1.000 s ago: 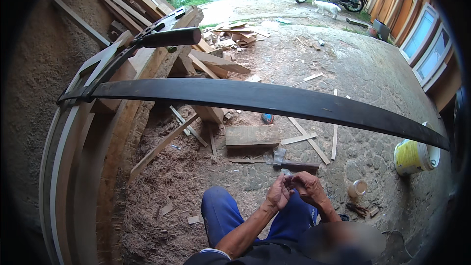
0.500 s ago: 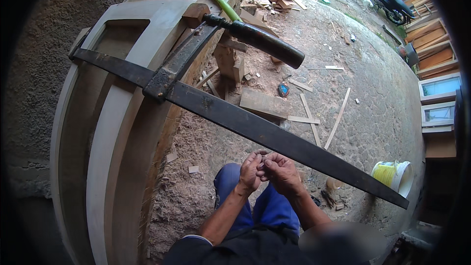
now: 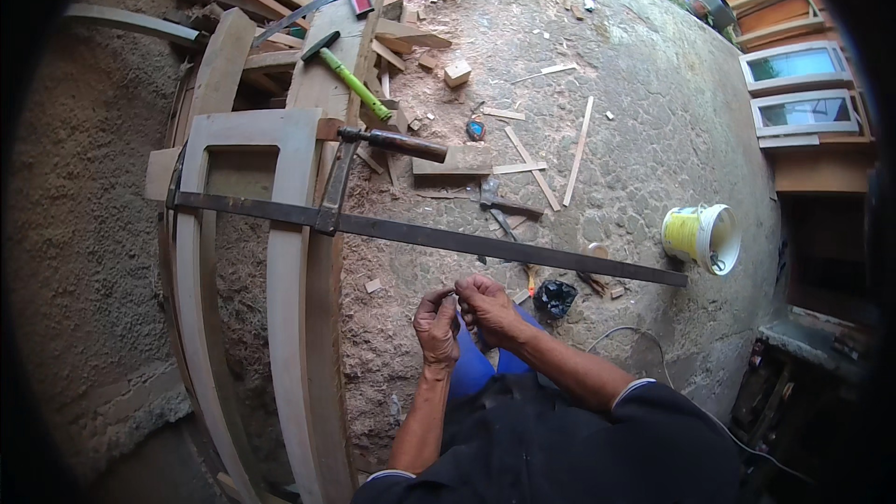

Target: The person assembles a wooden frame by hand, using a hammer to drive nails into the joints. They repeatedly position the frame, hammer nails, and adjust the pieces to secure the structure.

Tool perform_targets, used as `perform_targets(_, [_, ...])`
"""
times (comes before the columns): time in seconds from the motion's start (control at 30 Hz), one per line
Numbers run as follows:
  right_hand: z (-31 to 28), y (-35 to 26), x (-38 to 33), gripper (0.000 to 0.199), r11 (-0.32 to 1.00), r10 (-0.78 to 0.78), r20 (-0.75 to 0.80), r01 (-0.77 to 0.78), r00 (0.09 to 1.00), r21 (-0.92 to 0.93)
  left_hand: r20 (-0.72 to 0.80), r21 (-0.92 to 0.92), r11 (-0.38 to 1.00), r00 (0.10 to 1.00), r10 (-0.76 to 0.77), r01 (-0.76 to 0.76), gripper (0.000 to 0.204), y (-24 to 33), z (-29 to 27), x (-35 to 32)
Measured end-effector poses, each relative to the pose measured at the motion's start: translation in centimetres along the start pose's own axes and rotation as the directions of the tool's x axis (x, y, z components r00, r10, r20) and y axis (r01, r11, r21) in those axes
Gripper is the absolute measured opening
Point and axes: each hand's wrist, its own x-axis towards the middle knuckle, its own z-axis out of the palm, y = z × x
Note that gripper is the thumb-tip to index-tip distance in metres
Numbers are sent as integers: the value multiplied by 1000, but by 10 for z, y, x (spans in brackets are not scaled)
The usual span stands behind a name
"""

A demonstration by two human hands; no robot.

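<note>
**Both hands pinched together over a tiny part, long bar clamp stretched across the frame**

Down at the bottom centre, the left hand (image 3: 437, 325) and the right hand (image 3: 487, 308) are drawn in close, touching at the fingertips just above the blue-clad knees. The fingers (image 3: 446, 298) of both hands are curled in narrow, nipping a small object (image 3: 456, 296) between them; it is too small to tell what it is. Forearms come up from the lower edge, the right one in a dark sleeve with a pale cuff.

Just beyond the hands, a long dark bar clamp (image 3: 485, 245) runs from left to right across the sawdust-covered ground. Its left end grips a curved wooden frame (image 3: 280, 224), pale timber arched from top to bottom on the left side, and its brown screw handle (image 3: 403, 143) sticks out to the right near the top of that frame.

Higher up, a hammer with a green handle (image 3: 347, 77) lies on a plank, head toward the upper left. A handsaw (image 3: 313, 7) rests near it, further up. Offcuts and thin wood strips (image 3: 581, 135) are scattered over the ground. A yellow and white bucket (image 3: 702, 237) lies tipped on its side to the right, well apart from the hands. A crumpled black bag (image 3: 556, 298) sits just beside the right hand. White-framed window panels (image 3: 799, 84) lean at the far right.
</note>
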Motion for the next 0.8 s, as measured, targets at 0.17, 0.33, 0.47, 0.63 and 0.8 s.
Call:
perform_targets(0.17, [-49,30,-6,30,990,-61,-242,27,968,-141,-119,75,981,978,-169,179,22,-14,-9,-25])
perform_targets(0.33, [-155,83,11,22,946,-49,-540,-135,840,-295,-240,219,888,904,-353,405,36,-74,-51,-43])
perform_targets(0.47, [-239,114,17,19,899,-55,-626,-235,778,-371,-324,234,857,868,-377,460,35,-117,-80,-76])
perform_targets(0.63, [-326,146,27,18,831,16,-637,-364,771,-421,-504,79,895,792,-345,440,33,-177,-92,-112])
perform_targets(0.8, [-401,179,37,23,569,-91,-624,-473,776,-672,-566,-41,908,739,-365,417,33,-232,-78,-136])
